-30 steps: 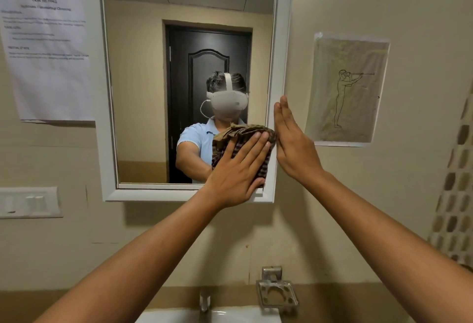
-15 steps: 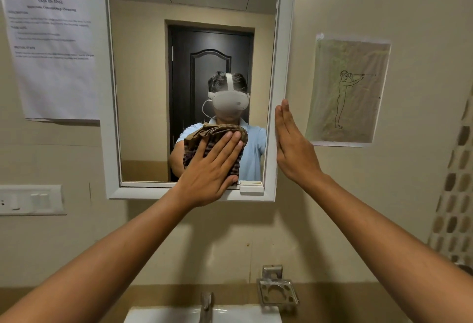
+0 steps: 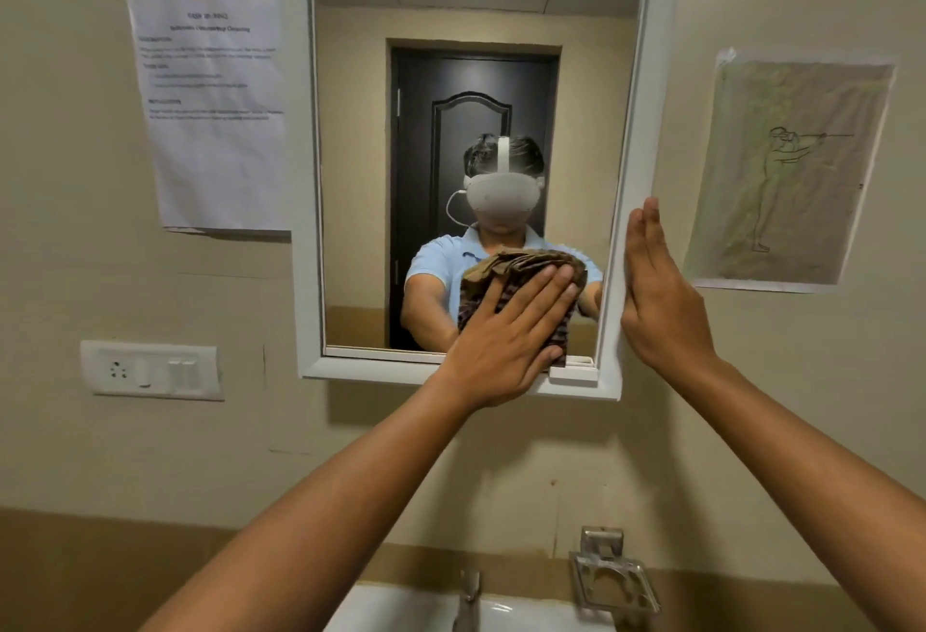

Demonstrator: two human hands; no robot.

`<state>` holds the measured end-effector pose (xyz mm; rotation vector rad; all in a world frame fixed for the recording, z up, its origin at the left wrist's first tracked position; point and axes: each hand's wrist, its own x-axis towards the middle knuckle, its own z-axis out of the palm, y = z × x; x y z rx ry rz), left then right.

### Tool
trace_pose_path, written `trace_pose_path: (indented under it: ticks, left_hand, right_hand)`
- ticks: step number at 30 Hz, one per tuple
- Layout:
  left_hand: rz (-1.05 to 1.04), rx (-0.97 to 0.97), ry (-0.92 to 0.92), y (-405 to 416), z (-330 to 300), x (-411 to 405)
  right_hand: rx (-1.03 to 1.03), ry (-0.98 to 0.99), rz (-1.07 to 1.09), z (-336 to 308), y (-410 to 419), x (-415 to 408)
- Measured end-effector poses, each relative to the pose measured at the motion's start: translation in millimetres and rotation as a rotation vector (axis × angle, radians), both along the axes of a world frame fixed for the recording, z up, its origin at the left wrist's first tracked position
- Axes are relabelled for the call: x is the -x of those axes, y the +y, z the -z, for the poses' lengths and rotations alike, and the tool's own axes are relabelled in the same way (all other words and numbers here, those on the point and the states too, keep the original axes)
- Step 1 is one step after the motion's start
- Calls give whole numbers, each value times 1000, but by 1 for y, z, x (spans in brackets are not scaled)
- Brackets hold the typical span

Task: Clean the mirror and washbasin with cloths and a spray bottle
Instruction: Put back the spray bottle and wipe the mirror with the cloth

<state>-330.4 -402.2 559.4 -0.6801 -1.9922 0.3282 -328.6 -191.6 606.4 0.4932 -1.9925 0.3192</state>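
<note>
A white-framed mirror [image 3: 468, 5] is seen on the beige wall, filling the upper centre of the frame. A brown, striped cloth [image 3: 521, 267] is pressed flat against the glass in the mirror's lower right part, just above the bottom edge of the frame. It is covered by the left hand [image 3: 506, 336], whose fingers are held straight and spread across the cloth, pointing up and to the right. The right hand [image 3: 661, 301] is laid flat against the outer right edge of the mirror frame, fingers straight and together, pointing upward; nothing is held in it. The two hands are separated by the right side of the frame.

A small white block [image 3: 573, 373] is seen on the lower rail of the frame, just below and right of the cloth. In the glass, a person in a light blue shirt is reflected in front of a dark door.

At the bottom centre of the frame, part of the white washbasin [image 3: 506, 614] is visible, with a metal tap [image 3: 468, 599] standing at its back edge. A metal soap holder [image 3: 614, 579] is fixed to the wall just to the right of the tap.

A printed sheet [image 3: 213, 110] is stuck to the wall at the upper left, and a switch plate [image 3: 150, 370] is mounted below it. A line drawing on paper [image 3: 789, 170] is stuck at the upper right.
</note>
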Motion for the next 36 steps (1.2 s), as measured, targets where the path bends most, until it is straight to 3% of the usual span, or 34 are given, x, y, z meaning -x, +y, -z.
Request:
trace_pose_path:
  ticks: [16, 23, 36]
  left_hand:
    - [-171, 2, -23, -168, 24, -8]
    - [-169, -113, -49, -164, 36, -12]
    - [-231, -96, 4, -133, 76, -7]
  right_hand:
    - [93, 14, 135, 6, -25, -6]
    - [87, -34, 164, 7, -28, -16]
    - [76, -51, 149, 17, -22, -14]
